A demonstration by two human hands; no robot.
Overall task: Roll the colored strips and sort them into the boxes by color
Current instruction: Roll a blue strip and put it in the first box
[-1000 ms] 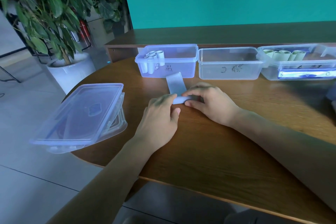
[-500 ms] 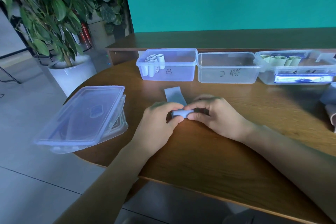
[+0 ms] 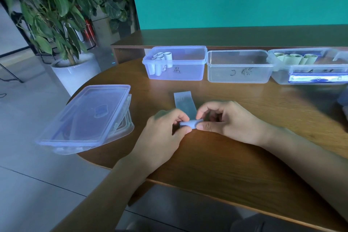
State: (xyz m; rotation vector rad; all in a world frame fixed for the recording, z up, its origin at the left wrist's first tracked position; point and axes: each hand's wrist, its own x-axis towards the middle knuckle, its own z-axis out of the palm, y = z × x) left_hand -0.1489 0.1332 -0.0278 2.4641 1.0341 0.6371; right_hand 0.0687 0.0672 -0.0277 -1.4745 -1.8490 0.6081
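Strip [image 3: 185, 104] half-rolled between pinching fingers [image 3: 202, 127]

- I see my left hand [image 3: 165, 133] and right hand [image 3: 228, 120] pinching the rolled end of a pale blue strip [image 3: 185, 104]; its flat tail lies on the wooden table [image 3: 226, 165], pointing far.
- Far: three clear boxes in a row; the left box [image 3: 186, 73] holds pale rolls [image 3: 160, 60], the middle box [image 3: 239, 73] looks bare, the right box [image 3: 282, 77] holds greenish rolls [image 3: 293, 58].
- Left: stacked lids [image 3: 88, 117] overhang the table edge.
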